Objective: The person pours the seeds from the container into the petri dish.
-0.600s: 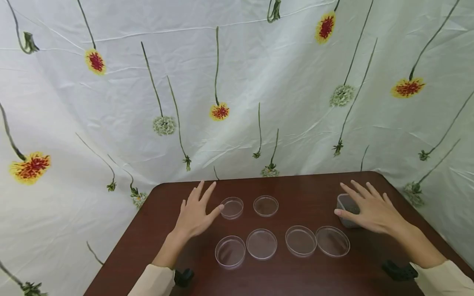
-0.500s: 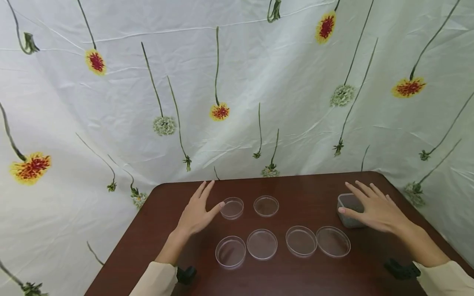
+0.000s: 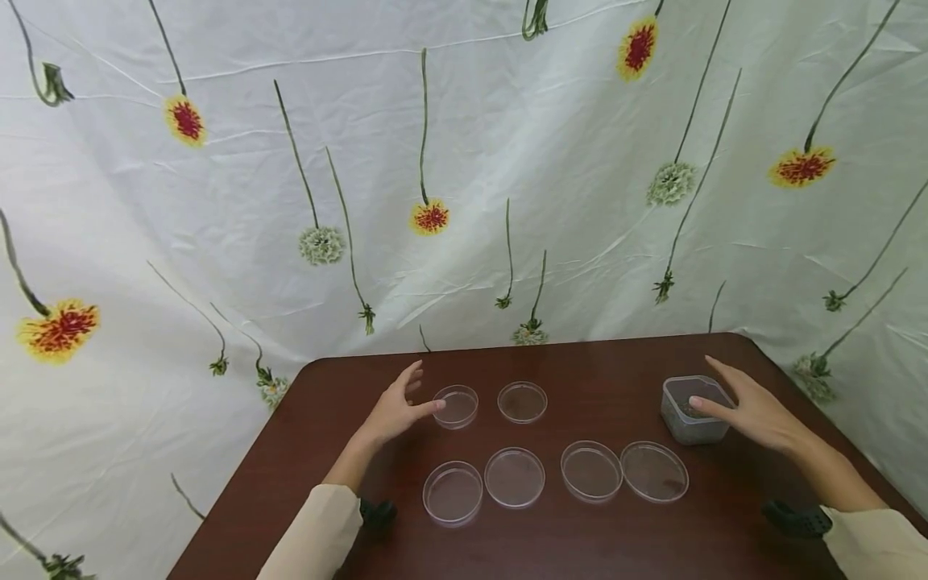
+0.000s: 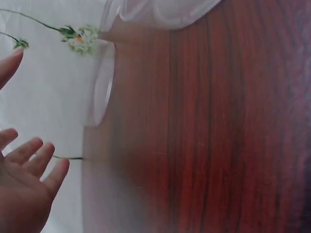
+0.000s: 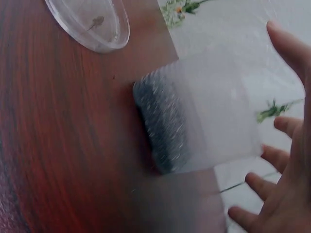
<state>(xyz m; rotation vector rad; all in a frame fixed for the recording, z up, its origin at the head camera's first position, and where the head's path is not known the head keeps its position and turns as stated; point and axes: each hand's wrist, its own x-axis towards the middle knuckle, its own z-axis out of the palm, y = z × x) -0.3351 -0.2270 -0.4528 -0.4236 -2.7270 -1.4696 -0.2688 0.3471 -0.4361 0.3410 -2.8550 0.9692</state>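
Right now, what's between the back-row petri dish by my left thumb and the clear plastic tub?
Another petri dish, then bare tabletop up to the clear plastic tub, as the head view shows.

On my head feed, one dish [image 3: 457,408] lies just right of my left hand [image 3: 394,411], and a second dish [image 3: 522,403] sits further right. Nearer the camera than either hand, four dishes [image 3: 515,478] line up between them sideways. A tub [image 3: 693,431] stands just left of my right hand [image 3: 757,409], filling [image 5: 163,119] low inside it. Everything stands on the table [image 3: 616,544]; behind hangs a cloth [image 3: 464,145].
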